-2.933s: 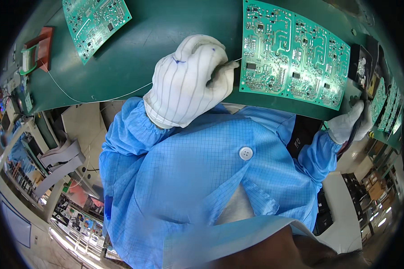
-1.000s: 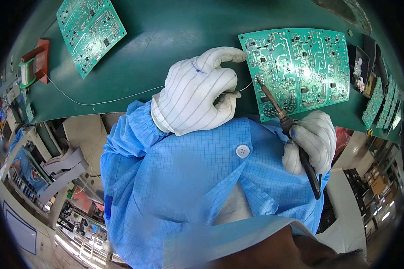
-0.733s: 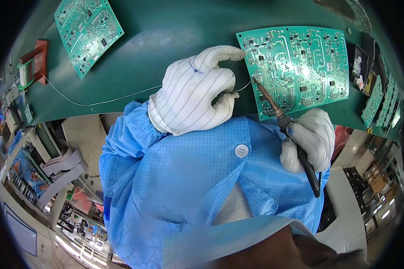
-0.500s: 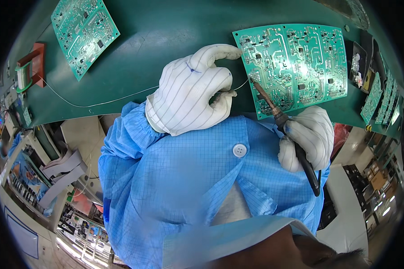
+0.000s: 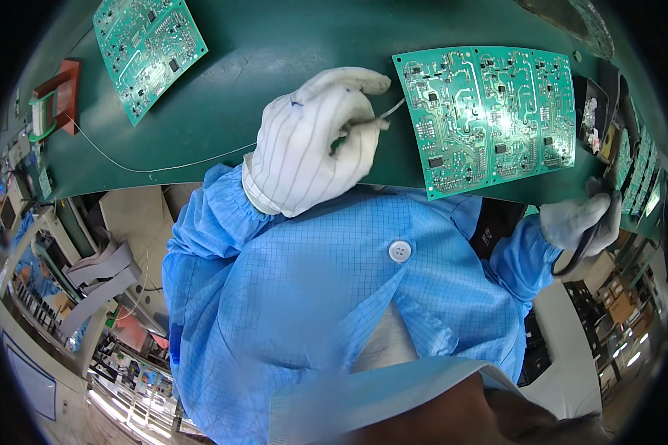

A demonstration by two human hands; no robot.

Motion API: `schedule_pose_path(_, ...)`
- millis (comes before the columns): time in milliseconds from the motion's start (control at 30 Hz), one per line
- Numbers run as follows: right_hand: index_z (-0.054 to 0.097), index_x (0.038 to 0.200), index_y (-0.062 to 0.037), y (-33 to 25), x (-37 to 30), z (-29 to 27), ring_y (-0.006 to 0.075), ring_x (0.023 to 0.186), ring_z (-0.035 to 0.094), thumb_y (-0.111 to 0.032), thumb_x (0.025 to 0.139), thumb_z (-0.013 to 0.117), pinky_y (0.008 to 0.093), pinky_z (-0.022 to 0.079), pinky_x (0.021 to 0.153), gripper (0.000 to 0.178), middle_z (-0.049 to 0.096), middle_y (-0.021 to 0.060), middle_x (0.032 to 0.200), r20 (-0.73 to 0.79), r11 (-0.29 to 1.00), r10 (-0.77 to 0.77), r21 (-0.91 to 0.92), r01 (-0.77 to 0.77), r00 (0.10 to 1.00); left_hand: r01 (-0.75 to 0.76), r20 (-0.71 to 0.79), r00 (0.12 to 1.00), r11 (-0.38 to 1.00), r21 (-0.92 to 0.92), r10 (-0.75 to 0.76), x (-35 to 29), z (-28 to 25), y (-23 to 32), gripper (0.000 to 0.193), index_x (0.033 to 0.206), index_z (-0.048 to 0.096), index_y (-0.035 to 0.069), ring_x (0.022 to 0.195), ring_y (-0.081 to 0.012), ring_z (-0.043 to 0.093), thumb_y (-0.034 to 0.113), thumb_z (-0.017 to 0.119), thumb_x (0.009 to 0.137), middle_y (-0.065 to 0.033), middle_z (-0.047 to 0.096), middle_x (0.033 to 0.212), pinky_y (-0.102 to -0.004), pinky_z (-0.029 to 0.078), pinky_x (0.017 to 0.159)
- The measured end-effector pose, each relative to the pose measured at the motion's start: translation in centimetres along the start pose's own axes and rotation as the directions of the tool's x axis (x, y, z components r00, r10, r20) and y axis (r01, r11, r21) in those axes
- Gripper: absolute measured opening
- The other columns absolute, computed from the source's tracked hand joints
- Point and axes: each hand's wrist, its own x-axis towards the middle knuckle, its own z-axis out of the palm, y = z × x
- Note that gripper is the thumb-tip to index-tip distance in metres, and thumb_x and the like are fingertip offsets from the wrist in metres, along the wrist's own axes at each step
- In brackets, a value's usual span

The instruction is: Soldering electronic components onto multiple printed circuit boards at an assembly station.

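Observation:
My left hand (image 5: 315, 144), in a white striped glove, pinches a thin solder wire (image 5: 156, 170) between thumb and fingers. The wire's free end sticks out toward the left edge of a green circuit board (image 5: 464, 122), which lies on the bench in front of me. Over at the bench's right edge, my gloved right hand (image 5: 583, 222) is closed around a soldering iron (image 5: 565, 267). Its dark handle curves below the hand, while the front part is blurred. Behind my left hand, the wire runs back to a spool (image 5: 40, 119) in a red holder (image 5: 68, 93).
Another green circuit board (image 5: 152, 55) lies at the far left of the green bench (image 5: 289, 37). Several smaller boards (image 5: 638, 174) stand at the right edge, beside a dark container (image 5: 592, 111) holding whitish bits. A rounded translucent object (image 5: 583, 22) sits at the far right.
My right hand has swung the soldering iron off the board and out to the right. My left hand has drawn slightly up with the wire, whose end has left the soldering spot.

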Motion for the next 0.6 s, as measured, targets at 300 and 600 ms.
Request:
schedule_pose_path(300,0.061,0.130,0.0028,3.2,1.0,-2.8,0.0229,0.072,0.073,-0.021,0.105,0.061,0.0319,0.060,0.067,0.035,0.074,0.0199,0.095,0.255,0.920,0.386,-0.042,-0.389,0.886,-0.147,-0.108,0.977,0.946,0.289,0.185,0.4,0.5,-0.8,0.014,0.090,0.068,0.008,0.082,-0.0210,0.071,0.010,0.078,0.080,-0.0061,0.073,0.102,-0.0331,0.055,0.067)
schedule_pose_path(600,0.059,0.122,0.0001,4.5,0.0,-1.0,0.0285,0.103,0.073,0.007,0.097,0.065,0.0408,0.060,0.096,0.026,0.073,0.0210,0.111,0.426,0.979,0.118,0.102,-0.177,0.897,0.505,0.166,0.862,0.837,-0.212,-0.479,1.9,0.9,1.4,0.029,0.112,0.054,-0.009,0.086,-0.0148,0.073,0.008,0.069,0.094,-0.0144,0.071,0.100,-0.0287,0.060,0.073)
